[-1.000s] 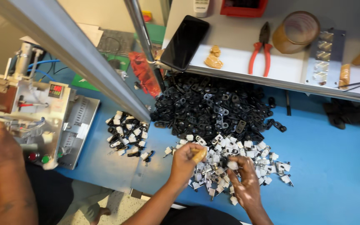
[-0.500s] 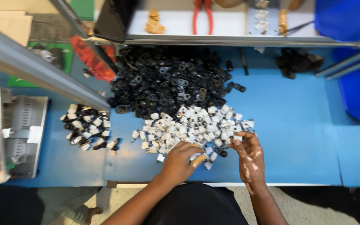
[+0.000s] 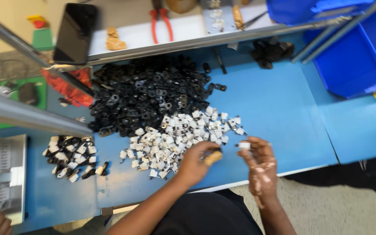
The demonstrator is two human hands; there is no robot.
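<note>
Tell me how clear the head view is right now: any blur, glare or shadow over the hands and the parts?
Head view: motion blur smears both hands, left hand and right hand, and softens the white parts; the black pile reads as one dark mass; light is even, no hard shadows; slight glare on the phone; the near metal bar is out of focus.

Bare blue tabletop (image 3: 279, 109) lies open right of the white-parts pile (image 3: 175, 135); black-parts heap (image 3: 149, 93) blocks behind.

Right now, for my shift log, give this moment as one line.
left hand: at white parts | right hand: pinching a white part | black parts behind | blue table
</note>
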